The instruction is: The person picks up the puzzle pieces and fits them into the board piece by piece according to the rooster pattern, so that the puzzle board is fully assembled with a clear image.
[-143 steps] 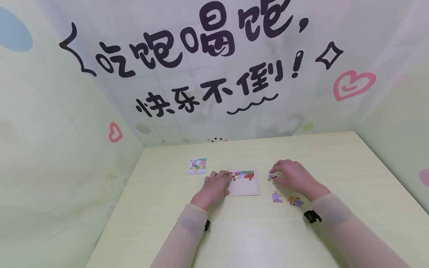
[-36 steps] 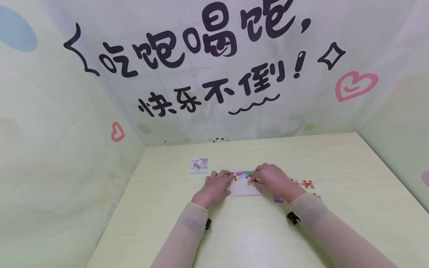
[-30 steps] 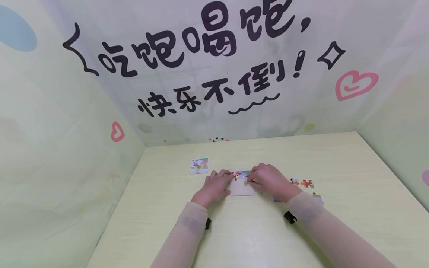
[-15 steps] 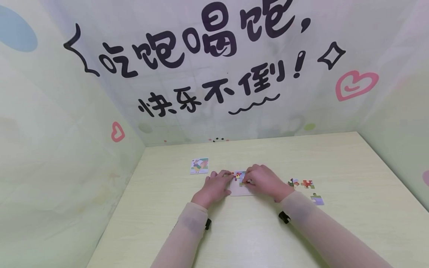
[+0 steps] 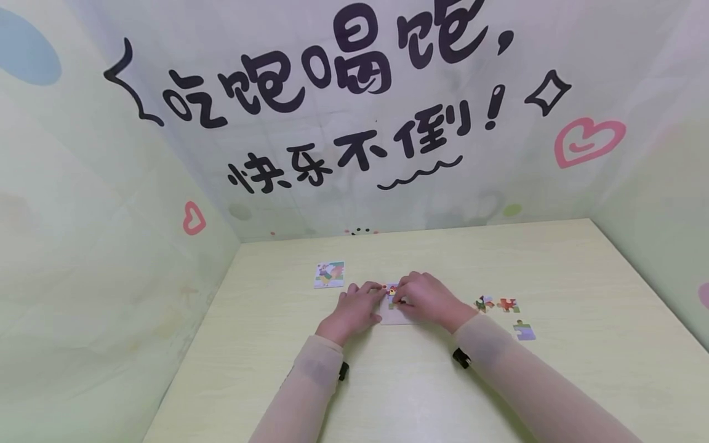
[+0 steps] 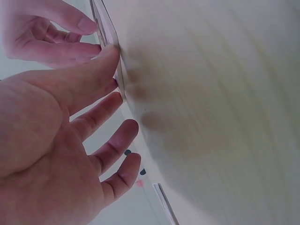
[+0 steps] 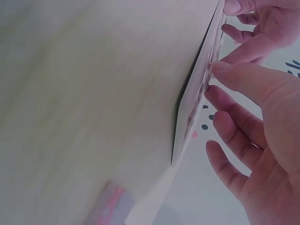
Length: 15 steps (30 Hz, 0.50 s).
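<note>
A small pale puzzle board (image 5: 394,317) lies mid-table, with joined picture pieces along its far edge. The left hand (image 5: 354,311) holds the board's left side, thumb at the near corner and forefinger at the far one. Over the board, the right hand (image 5: 429,299) pinches a puzzle piece (image 5: 392,305) just below the upper row; whether it interlocks cannot be seen. That hand covers the board's right part. In the right wrist view, the right thumb and forefinger meet at the edge of the board (image 7: 192,105), with the left hand (image 7: 276,28) close behind.
A square picture card (image 5: 329,274) of a cartoon animal lies at the back left. Right of the board are loose puzzle pieces: a dark green one (image 5: 482,303), a red one (image 5: 508,304) and a purple one (image 5: 524,331). A white printed wall (image 5: 343,203) rises behind the table.
The right hand first picked up a piece right of the board, then carried it onto the board. Over the last second it slid left beneath the upper row. The left hand stayed put.
</note>
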Tool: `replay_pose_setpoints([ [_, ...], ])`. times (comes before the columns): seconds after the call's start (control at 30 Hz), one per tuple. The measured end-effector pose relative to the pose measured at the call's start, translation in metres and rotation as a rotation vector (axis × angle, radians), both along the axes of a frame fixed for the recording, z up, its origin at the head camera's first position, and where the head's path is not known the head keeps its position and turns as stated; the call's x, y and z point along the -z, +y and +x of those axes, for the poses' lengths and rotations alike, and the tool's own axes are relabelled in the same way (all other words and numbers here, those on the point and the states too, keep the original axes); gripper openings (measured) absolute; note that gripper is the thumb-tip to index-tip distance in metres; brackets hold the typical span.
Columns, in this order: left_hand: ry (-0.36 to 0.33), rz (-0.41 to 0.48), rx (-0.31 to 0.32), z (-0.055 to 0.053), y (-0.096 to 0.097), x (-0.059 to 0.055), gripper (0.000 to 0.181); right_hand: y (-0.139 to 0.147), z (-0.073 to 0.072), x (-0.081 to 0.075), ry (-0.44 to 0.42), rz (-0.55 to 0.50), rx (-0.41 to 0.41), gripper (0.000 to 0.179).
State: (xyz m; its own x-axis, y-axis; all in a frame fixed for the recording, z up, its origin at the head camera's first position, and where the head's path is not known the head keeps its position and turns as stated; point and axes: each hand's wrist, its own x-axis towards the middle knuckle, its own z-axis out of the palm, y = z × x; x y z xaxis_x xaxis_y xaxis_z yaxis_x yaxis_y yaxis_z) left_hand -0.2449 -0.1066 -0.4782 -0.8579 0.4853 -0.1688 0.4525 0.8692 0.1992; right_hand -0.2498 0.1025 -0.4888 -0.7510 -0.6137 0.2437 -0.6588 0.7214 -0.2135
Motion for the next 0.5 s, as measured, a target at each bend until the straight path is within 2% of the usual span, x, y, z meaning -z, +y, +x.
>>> replay_pose_setpoints([
  [0.5,0.008,0.001,0.010,0.0003,-0.0020,0.0009,0.067,-0.0094,-0.0036,0.0010,-0.003,0.024,0.003,0.008],
])
